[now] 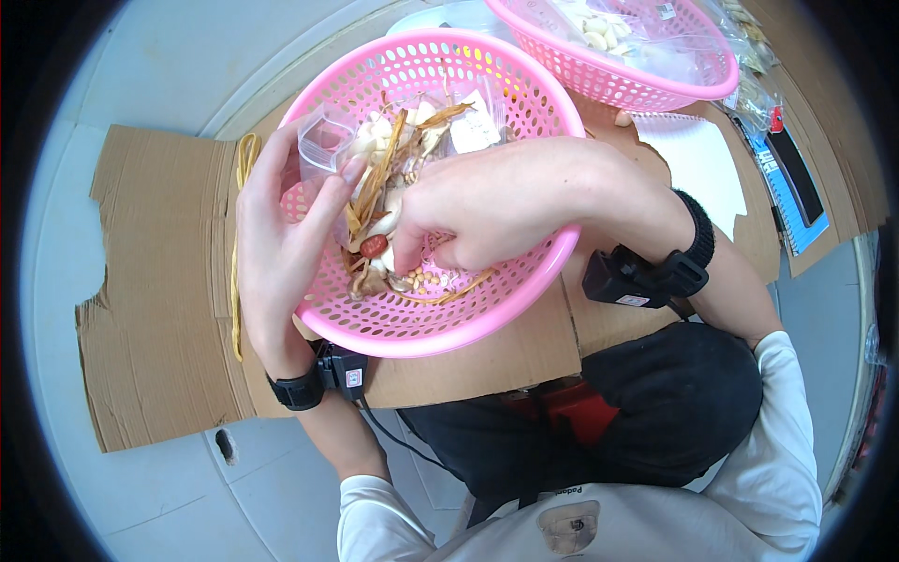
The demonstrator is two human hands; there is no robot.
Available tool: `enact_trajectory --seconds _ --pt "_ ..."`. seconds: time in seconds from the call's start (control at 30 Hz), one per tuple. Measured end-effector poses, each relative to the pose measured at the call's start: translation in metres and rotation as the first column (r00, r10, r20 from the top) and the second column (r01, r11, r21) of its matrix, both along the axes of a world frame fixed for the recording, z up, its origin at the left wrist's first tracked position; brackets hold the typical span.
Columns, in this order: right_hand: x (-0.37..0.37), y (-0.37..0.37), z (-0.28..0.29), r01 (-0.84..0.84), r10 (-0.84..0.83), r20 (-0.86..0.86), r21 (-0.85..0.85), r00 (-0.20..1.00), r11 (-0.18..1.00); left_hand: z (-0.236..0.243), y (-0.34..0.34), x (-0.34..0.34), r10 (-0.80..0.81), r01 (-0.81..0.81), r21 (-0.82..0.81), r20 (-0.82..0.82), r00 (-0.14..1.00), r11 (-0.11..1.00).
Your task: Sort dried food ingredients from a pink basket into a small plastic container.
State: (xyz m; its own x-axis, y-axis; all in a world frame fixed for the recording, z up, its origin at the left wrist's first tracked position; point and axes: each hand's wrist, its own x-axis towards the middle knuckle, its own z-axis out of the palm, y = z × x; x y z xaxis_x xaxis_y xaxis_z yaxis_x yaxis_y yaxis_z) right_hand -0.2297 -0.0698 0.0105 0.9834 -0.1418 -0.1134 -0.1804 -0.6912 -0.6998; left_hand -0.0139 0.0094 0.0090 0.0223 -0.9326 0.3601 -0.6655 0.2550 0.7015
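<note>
A round pink plastic basket (pixel 440 343) with a perforated wall stands in front of me. My left hand (pixel 281 225) reaches over its left rim, thumb and fingers on the mouth of a clear zip bag (pixel 326 140). Inside the basket lie long dried yellow-brown strips (pixel 376 183), whitish slices (pixel 376 131), a red date (pixel 373 246) and small pale beans (pixel 426 278). My right hand (pixel 482 201) is down among them, fingers curled toward the basket's bottom beside the date. What its fingertips hold, if anything, is hidden. A white label (pixel 473 126) shows on clear plastic behind that hand.
A second pink basket (pixel 655 92) at the back right contains bagged white pieces (pixel 599 30). A blank spiral notebook (pixel 693 155) and a blue-covered one (pixel 801 206) lie on cardboard (pixel 159 281). A yellow cord (pixel 236 300) runs along the left. Clear packets (pixel 749 89) sit far right.
</note>
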Motion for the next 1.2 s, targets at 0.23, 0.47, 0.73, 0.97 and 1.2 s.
enact_trajectory --seconds 0.23,0.47,0.73,0.97,1.2 --pt "-0.001 0.001 -0.002 -0.030 0.028 -0.092 -0.014 0.995 0.999 -0.001 -0.001 0.001 -0.002 0.002 -0.015 0.012 1.000 1.000" --pt "-0.001 -0.002 -0.005 -0.059 0.054 -0.093 -0.049 0.994 0.997 0.002 0.001 -0.003 -0.013 0.013 0.000 -0.011 1.000 1.000" --pt "-0.001 0.001 0.005 -0.030 0.024 -0.159 -0.034 0.987 0.999 0.002 0.001 -0.003 -0.011 0.012 -0.026 0.028 1.000 1.000" --pt "-0.002 -0.002 -0.005 -0.025 0.025 -0.083 -0.003 0.996 1.000 0.004 0.003 -0.006 0.002 -0.002 -0.001 0.024 1.000 1.000" --pt "-0.001 -0.002 -0.010 -0.034 0.035 -0.050 0.014 0.998 0.999 0.003 0.003 -0.005 0.005 -0.004 -0.007 0.031 1.000 1.000"
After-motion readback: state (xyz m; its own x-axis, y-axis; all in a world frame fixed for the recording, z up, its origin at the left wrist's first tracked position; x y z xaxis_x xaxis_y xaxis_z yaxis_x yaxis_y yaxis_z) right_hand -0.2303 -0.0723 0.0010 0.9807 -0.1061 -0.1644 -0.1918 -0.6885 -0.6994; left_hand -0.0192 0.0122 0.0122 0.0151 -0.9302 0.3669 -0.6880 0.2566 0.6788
